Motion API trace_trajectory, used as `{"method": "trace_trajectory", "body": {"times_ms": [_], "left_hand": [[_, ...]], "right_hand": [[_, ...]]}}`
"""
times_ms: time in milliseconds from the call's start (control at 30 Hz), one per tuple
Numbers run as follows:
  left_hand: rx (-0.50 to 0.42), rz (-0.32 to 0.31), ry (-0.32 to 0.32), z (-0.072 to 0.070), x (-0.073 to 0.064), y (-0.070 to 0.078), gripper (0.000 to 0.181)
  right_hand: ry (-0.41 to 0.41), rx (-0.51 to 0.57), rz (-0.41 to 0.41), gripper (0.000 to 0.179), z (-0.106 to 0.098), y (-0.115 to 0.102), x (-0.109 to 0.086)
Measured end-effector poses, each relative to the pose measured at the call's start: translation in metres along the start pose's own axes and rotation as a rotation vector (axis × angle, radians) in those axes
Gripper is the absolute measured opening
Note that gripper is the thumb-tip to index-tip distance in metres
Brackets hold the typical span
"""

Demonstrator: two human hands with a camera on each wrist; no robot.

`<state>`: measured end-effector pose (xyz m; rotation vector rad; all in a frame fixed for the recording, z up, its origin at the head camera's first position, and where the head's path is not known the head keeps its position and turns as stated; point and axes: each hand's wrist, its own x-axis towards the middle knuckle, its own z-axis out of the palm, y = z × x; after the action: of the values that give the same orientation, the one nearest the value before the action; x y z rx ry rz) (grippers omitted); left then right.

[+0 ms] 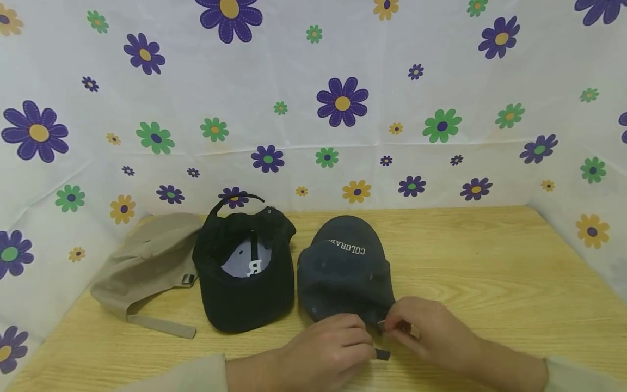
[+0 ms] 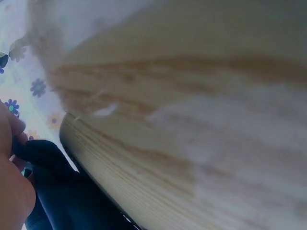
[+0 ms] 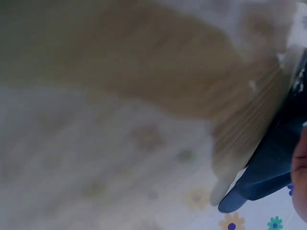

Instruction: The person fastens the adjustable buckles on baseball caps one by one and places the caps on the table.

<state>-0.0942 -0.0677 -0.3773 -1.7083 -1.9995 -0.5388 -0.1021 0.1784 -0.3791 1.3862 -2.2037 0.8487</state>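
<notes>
A dark navy cap [image 1: 343, 277] with white lettering lies on the table, its brim pointing away from me. At its near edge my left hand [image 1: 330, 348] has its fingers curled around the cap's strap, and the dark strap end [image 1: 383, 354] pokes out past them. My right hand [image 1: 431, 329] pinches the back edge of the cap beside a small metal buckle [image 1: 381, 325]. The left wrist view shows part of the left hand [image 2: 17, 187] against the dark cap [image 2: 72, 196]. Part of the right hand [image 3: 301, 177] appears at the right wrist view's edge.
Left of the navy cap sits a black cap [image 1: 247, 305], inside facing up, its strap arching at the back. Farther left, a beige cap [image 1: 147, 261] lies with its loose strap [image 1: 164, 325] toward me. A flowered cloth [image 1: 294, 71] hangs behind the wooden table [image 1: 490, 261].
</notes>
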Motion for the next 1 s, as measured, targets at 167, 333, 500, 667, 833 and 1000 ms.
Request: {"method": "trace_trajectory", "body": {"times_ms": [167, 333, 500, 667, 833, 1000], "left_hand": [[-0.039, -0.013, -0.081, 0.001, -0.001, 0.000, 0.006], [-0.064, -0.059, -0.185, 0.000, -0.001, 0.000, 0.005], [-0.074, -0.096, -0.258, -0.001, -0.002, 0.000, 0.006], [-0.071, -0.112, -0.283, -0.001, -0.001, 0.001, 0.007], [-0.037, -0.101, -0.273, -0.001, -0.001, 0.001, 0.008], [0.017, -0.104, -0.194, -0.001, -0.002, 0.002, 0.009]], "right_hand": [[-0.049, 0.090, 0.147, 0.027, 0.004, -0.006, 0.001], [-0.189, -0.028, 0.152, 0.020, 0.005, -0.008, 0.000], [-0.388, -0.211, 0.061, 0.037, 0.000, -0.011, 0.000], [-0.470, -0.400, -0.076, 0.047, -0.004, -0.012, 0.002], [-0.383, -0.585, -0.224, 0.023, -0.003, -0.010, 0.003], [-0.278, -0.705, -0.319, 0.062, 0.000, -0.006, 0.003]]}}
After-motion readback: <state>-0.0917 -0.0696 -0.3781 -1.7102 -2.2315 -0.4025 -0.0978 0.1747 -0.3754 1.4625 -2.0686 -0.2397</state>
